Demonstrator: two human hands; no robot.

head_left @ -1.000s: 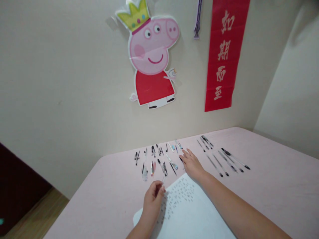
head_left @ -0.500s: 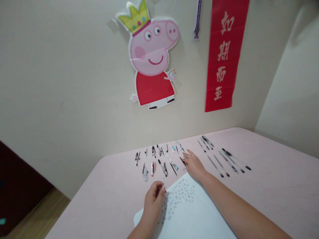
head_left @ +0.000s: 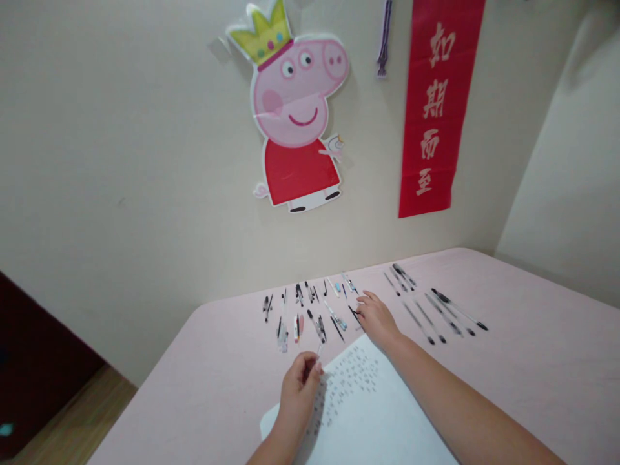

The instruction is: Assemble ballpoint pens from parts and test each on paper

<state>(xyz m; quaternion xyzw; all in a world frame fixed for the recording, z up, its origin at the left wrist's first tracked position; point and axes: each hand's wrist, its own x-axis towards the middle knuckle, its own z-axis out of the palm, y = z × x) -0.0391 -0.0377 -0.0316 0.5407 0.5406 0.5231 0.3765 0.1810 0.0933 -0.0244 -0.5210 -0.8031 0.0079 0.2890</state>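
Note:
My left hand (head_left: 301, 381) is closed in a pinch over the edge of a white sheet with small handwritten marks (head_left: 387, 420). A thin clear pen part (head_left: 319, 350) sticks up from its fingertips; its exact kind is too small to make out. My right hand (head_left: 378, 318) reaches forward past the top of the sheet, fingers apart. Its thumb side is at a thin black pen part (head_left: 354, 314) on the table; whether they touch is unclear. Left of that hand lie groups of dismantled pen parts, among them a light blue pen part (head_left: 335, 314) and a black pen cap (head_left: 310, 314).
Several long clear pens with black ends (head_left: 448, 313) lie to the right of my right forearm. Behind them is a smaller group of pens (head_left: 400, 278). A pink cloth (head_left: 203, 374) covers the table, which meets the wall (head_left: 145, 161) at the back.
My right hand has shifted very slightly right, and its fingers have drawn in a little by the black pen part. My left hand has stayed in place with the clear part.

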